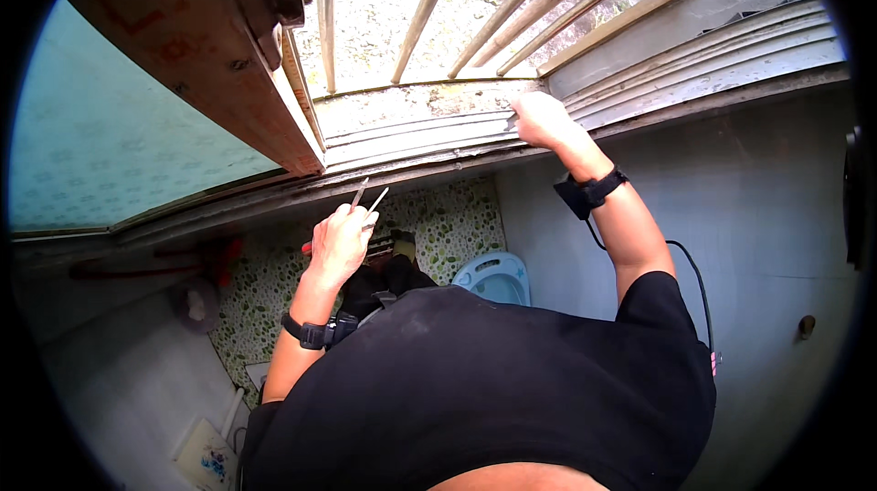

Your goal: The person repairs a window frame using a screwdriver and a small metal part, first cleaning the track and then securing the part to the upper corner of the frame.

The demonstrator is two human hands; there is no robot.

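The step in hand looks like handwork at the pale, grooved metal window track (420,141), with the right hand (548,122) set at it and the left hand (340,240) keeping implements ready. The left grip is closed around a slim, straight, dark-grey rod (360,193) and a slim, straight, pale rod (378,200), which stick out past the fingers (a bit of red shows on the hand's other side, perhaps a handle, though too little is visible to be sure). The right grip is curled at the far stretch of the track, near the slanting metal bars (427,11); I cannot tell whether it pinches anything, since the fingertips are washed out by glare. Both rods are in front of the person, just below the sill and well apart from the right hand. Their long axes slant up and to the right, roughly side by side, with free ends away from the body and toward the window. As a judgement, the next move calls for a steady right hand against the track and for the rod ends to stay clear of the brown, patterned window frame (196,52) on the left.
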